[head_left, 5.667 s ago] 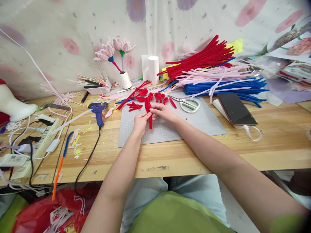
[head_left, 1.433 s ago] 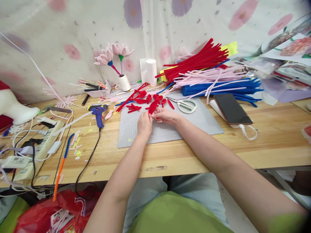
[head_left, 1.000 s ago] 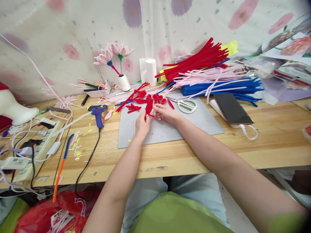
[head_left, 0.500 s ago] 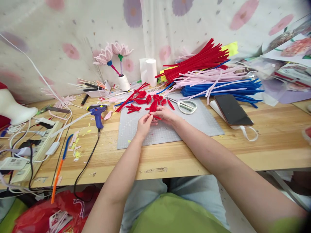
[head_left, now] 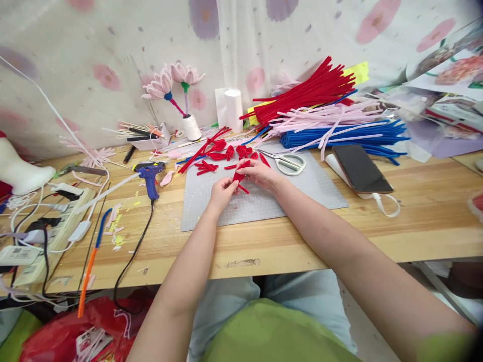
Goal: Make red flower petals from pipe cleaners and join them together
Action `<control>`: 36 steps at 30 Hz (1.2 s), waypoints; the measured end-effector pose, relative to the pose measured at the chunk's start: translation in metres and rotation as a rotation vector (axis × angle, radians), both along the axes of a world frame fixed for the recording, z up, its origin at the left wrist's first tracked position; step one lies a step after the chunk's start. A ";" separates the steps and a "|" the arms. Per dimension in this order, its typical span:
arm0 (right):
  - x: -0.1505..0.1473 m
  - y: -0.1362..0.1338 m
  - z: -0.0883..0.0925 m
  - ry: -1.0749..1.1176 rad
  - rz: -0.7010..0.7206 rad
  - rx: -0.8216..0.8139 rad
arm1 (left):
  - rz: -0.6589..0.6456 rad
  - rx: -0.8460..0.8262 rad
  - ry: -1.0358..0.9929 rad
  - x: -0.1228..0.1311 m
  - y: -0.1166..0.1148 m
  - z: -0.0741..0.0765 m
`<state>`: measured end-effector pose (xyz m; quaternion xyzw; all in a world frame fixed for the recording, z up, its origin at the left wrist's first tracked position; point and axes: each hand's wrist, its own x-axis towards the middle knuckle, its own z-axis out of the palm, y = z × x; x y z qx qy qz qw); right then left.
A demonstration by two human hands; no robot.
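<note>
Both my hands meet over the grey cutting mat (head_left: 302,193) in the middle of the wooden table. My left hand (head_left: 222,192) and my right hand (head_left: 260,173) pinch a folded red pipe-cleaner petal (head_left: 240,174) between their fingertips, its loose ends sticking out below. Just behind them lie several finished red petals (head_left: 219,151) and red stems. White-handled scissors (head_left: 289,162) rest on the mat right of my right hand.
A blue glue gun (head_left: 150,177) lies left of the mat, its black cord running off the front edge. A power strip (head_left: 49,226) with plugs sits far left. Bundles of red (head_left: 305,95), pink and blue pipe cleaners (head_left: 339,136) fill the back right. A phone (head_left: 359,168) lies right.
The red petal has tipped from upright to slanting low over the mat. Both hands have shifted slightly while working it between the fingertips.
</note>
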<state>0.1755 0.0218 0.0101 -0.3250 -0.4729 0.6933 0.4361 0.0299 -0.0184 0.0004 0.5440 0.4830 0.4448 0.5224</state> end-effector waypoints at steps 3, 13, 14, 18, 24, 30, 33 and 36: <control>0.000 -0.002 0.005 -0.022 0.043 0.027 | -0.022 -0.022 -0.022 0.001 0.000 0.002; -0.005 -0.001 0.003 -0.063 0.030 0.118 | -0.083 -0.134 -0.097 -0.002 0.002 0.003; -0.005 -0.001 0.002 -0.068 0.028 0.130 | -0.089 -0.150 -0.105 -0.002 0.002 0.003; -0.003 -0.002 0.006 -0.074 0.061 0.164 | -0.097 -0.162 -0.133 -0.003 0.003 0.002; -0.005 -0.004 0.007 -0.111 0.036 0.188 | -0.032 -0.188 -0.130 0.000 0.005 0.001; -0.017 -0.005 0.002 -0.206 -0.198 0.177 | 0.029 -0.189 -0.112 0.006 0.004 0.004; -0.020 -0.005 0.001 -0.179 -0.217 0.172 | 0.026 -0.208 -0.156 0.006 0.004 0.007; -0.019 -0.006 0.002 -0.142 -0.182 0.190 | 0.010 -0.218 -0.181 0.003 0.005 0.009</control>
